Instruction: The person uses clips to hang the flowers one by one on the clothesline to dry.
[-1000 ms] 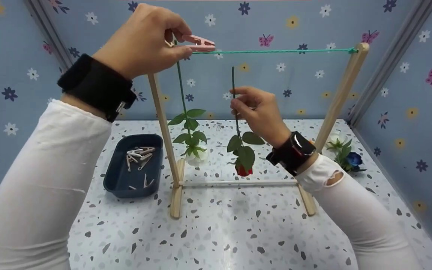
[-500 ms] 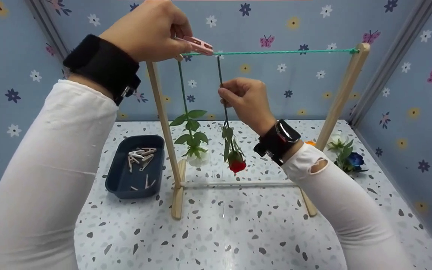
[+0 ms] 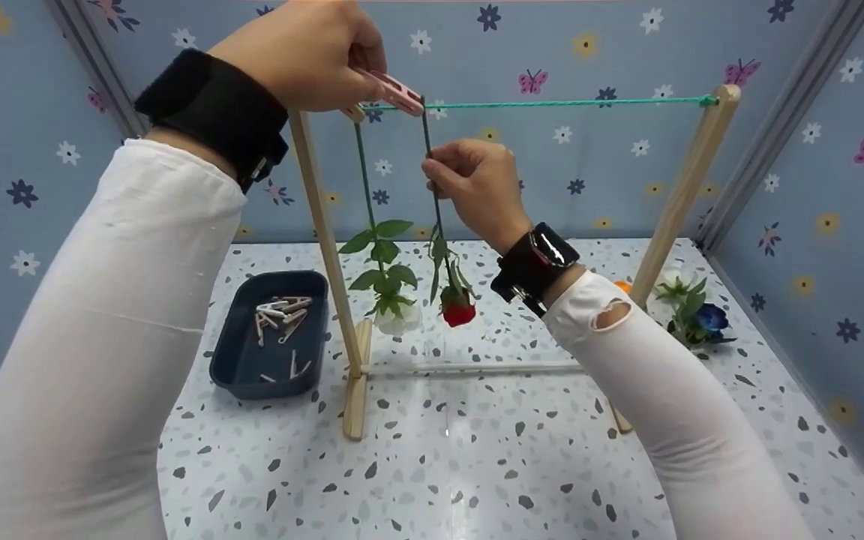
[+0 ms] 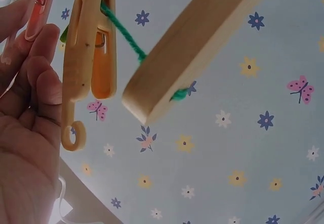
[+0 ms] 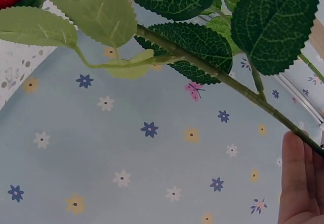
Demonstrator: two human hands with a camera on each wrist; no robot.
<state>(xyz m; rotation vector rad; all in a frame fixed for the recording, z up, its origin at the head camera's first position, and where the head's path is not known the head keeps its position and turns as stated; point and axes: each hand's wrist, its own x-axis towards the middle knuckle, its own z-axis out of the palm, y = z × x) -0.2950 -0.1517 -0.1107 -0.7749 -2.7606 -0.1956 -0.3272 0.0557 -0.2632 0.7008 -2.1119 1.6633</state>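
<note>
My left hand (image 3: 319,56) pinches a pink clothespin (image 3: 400,94) at the green line (image 3: 552,103), near the left post. Upside down below it hangs a red rose (image 3: 458,308), its stem pinched between the thumb and fingers of my right hand (image 3: 477,184). The stem's top end is right at the clothespin's tip and overlaps the line. In the right wrist view the rose's leaves (image 5: 276,27) spread along the stem. Left of the rose, a white flower (image 3: 397,318) hangs head down from a wooden clothespin (image 4: 76,57) on the line.
A dark blue bin (image 3: 222,360) with several loose clothespins stands left of the wooden frame (image 3: 319,225). Beyond the right post lie a blue flower (image 3: 711,318), a white flower (image 3: 673,285) and an orange one (image 3: 624,286). A white rod (image 3: 469,367) joins the frame's feet.
My right hand has carried the rose left and up until its stem end reached the clothespin. My left hand has tilted the clothespin's tip downward onto the line.
</note>
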